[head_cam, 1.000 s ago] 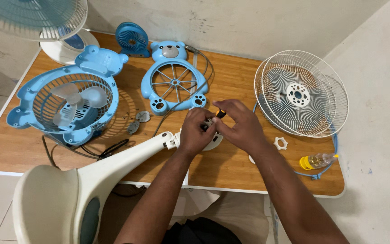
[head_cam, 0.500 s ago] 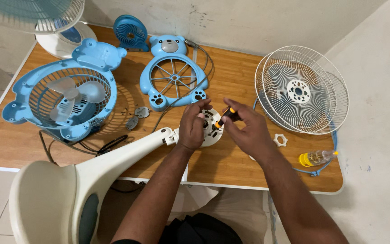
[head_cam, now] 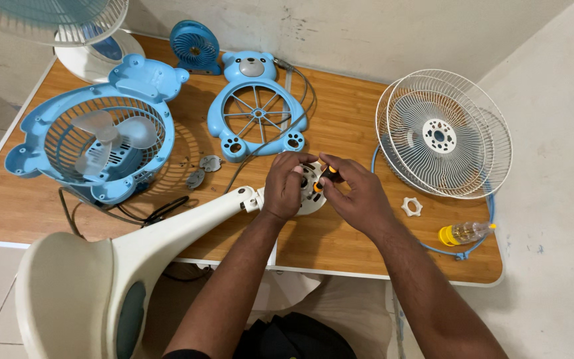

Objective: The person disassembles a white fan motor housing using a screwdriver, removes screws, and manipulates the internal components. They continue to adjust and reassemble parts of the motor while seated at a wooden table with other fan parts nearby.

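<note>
Your left hand (head_cam: pixel 286 187) is gripping the white motor head (head_cam: pixel 311 193) at table centre. Your right hand (head_cam: pixel 355 193) is pinching a small orange-black screwdriver (head_cam: pixel 325 177). A yellow-capped bottle (head_cam: pixel 463 233) is lying at 4 o'clock, a white grille (head_cam: pixel 443 133) at 2 o'clock.

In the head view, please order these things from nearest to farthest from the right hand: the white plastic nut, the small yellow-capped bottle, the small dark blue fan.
Measured from the right hand:
1. White plastic nut, on the table just right of the hand.
2. Small yellow-capped bottle, lying farther right, near the table's front edge.
3. Small dark blue fan, far back left, by the wall.
</note>
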